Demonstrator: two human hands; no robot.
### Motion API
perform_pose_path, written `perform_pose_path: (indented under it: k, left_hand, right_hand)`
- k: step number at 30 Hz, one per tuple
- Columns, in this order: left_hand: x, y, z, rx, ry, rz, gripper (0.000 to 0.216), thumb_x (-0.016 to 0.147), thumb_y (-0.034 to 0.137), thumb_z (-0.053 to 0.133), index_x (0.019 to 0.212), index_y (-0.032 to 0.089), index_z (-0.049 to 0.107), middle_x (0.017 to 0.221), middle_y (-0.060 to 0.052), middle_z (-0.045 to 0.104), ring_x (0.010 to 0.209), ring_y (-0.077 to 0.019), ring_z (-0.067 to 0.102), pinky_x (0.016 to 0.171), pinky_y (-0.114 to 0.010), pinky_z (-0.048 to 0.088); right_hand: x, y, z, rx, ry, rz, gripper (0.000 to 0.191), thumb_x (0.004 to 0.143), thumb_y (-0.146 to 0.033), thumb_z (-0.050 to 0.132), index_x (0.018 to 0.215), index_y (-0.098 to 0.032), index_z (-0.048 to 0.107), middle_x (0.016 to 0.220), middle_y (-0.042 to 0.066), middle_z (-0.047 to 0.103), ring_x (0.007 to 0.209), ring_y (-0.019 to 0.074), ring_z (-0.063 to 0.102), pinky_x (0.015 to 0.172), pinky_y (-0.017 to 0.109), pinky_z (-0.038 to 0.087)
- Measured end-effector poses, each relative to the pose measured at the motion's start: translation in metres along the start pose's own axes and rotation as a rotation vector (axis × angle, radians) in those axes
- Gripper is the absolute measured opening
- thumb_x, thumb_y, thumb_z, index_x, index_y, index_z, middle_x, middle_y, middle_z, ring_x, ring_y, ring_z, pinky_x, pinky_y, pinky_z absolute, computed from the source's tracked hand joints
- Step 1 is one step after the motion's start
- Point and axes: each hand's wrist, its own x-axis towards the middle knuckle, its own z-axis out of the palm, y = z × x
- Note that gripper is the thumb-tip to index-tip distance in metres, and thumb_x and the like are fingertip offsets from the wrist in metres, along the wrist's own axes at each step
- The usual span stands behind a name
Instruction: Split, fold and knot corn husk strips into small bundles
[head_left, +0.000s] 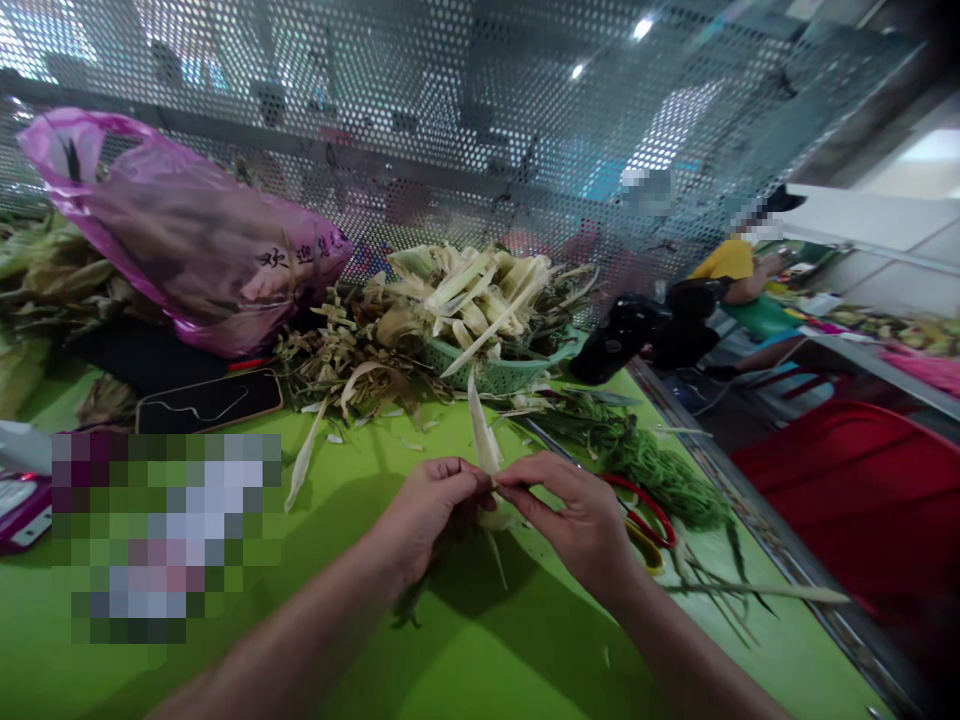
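Both hands meet over the middle of the green table point(322, 640). A pale strip of corn husk point(484, 435) rises from between them, and its lower end shows beneath the fingers. My left hand point(439, 510) is closed, thumb and fingers pinching the husk. My right hand point(574, 510) is closed beside it, its fingertips pinching the same piece almost against the left thumb. The fingers hide the point where they grip. Just beyond stands a green plastic basket point(502, 375) heaped with husk strips point(480, 290). Scissors point(652, 510) with red and yellow handles lie right of my right hand.
A pink plastic bag point(195, 220) stands at back left, with a phone point(210, 405) before it. Dried husk scraps point(352, 340) spread beside the basket. Green fibres point(667, 470) lie at right. A perforated metal screen point(450, 120) rises behind; a red chair point(862, 490) stands beyond the right edge.
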Motion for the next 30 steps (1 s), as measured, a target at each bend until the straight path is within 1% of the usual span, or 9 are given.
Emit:
perform_pose_path:
  k: [4, 8, 13, 17, 23, 26, 30]
  left_hand:
    - [-0.0011, -0.0002, 0.0003, -0.039, -0.039, -0.006, 0.014, 0.065, 0.021, 0.070, 0.066, 0.015, 0.057, 0.056, 0.000, 0.059, 0.049, -0.0071, 0.048, 0.050, -0.020, 0.033]
    - [-0.0029, -0.0001, 0.0003, -0.043, -0.042, 0.011, 0.012, 0.063, 0.018, 0.067, 0.070, 0.016, 0.057, 0.061, 0.001, 0.060, 0.050, -0.0066, 0.047, 0.051, -0.019, 0.032]
    - [-0.0043, 0.0006, 0.0019, -0.038, -0.040, 0.014, 0.011, 0.063, 0.015, 0.064, 0.069, 0.016, 0.056, 0.062, 0.002, 0.060, 0.050, -0.0067, 0.047, 0.051, -0.020, 0.034]
    - [-0.0046, 0.0002, 0.0032, -0.026, -0.033, 0.018, 0.013, 0.063, 0.017, 0.067, 0.068, 0.016, 0.055, 0.061, 0.001, 0.060, 0.053, -0.0073, 0.050, 0.053, -0.019, 0.035]
    - [-0.0058, -0.0012, 0.0028, 0.046, -0.068, 0.065, 0.014, 0.067, 0.024, 0.069, 0.068, 0.015, 0.057, 0.062, 0.001, 0.060, 0.054, -0.0071, 0.050, 0.054, -0.019, 0.035]
    - [-0.0052, -0.0005, 0.0028, 0.106, -0.022, 0.057, 0.012, 0.068, 0.022, 0.067, 0.069, 0.015, 0.057, 0.060, 0.001, 0.060, 0.051, -0.0065, 0.048, 0.051, -0.019, 0.033]
    - [-0.0032, -0.0006, 0.0019, 0.063, 0.005, 0.041, 0.010, 0.069, 0.022, 0.065, 0.068, 0.015, 0.056, 0.057, 0.002, 0.058, 0.049, -0.0063, 0.048, 0.050, -0.019, 0.033]
  right_hand:
    - [0.0006, -0.0017, -0.0004, -0.038, -0.017, 0.007, 0.008, 0.083, -0.022, 0.061, 0.085, -0.025, 0.069, 0.079, 0.003, 0.068, 0.075, 0.0190, 0.064, 0.068, 0.032, 0.052]
    - [-0.0003, 0.0000, -0.0015, -0.059, -0.065, 0.015, 0.008, 0.086, -0.022, 0.059, 0.085, -0.024, 0.066, 0.081, 0.003, 0.066, 0.078, 0.0184, 0.062, 0.070, 0.030, 0.050]
    - [-0.0010, 0.0020, 0.0007, -0.053, -0.095, 0.093, 0.007, 0.087, -0.023, 0.056, 0.083, -0.021, 0.061, 0.081, 0.002, 0.062, 0.075, 0.0159, 0.058, 0.068, 0.026, 0.046]
    - [-0.0011, -0.0011, 0.0033, -0.035, -0.074, 0.160, 0.007, 0.086, -0.021, 0.056, 0.080, -0.020, 0.059, 0.076, 0.001, 0.061, 0.070, 0.0148, 0.057, 0.063, 0.025, 0.044]
    - [-0.0027, -0.0019, 0.0052, -0.046, -0.039, 0.167, 0.006, 0.082, -0.017, 0.057, 0.077, -0.020, 0.060, 0.073, 0.001, 0.062, 0.068, 0.0153, 0.057, 0.063, 0.026, 0.045]
    - [-0.0031, 0.0005, 0.0042, 0.005, -0.028, 0.165, 0.003, 0.083, -0.020, 0.059, 0.082, -0.020, 0.062, 0.076, 0.001, 0.064, 0.070, 0.0154, 0.060, 0.064, 0.026, 0.048]
    - [-0.0023, 0.0020, 0.0013, 0.067, 0.002, 0.111, 0.009, 0.083, -0.022, 0.062, 0.090, -0.023, 0.066, 0.081, 0.002, 0.068, 0.073, 0.0161, 0.063, 0.067, 0.027, 0.051]
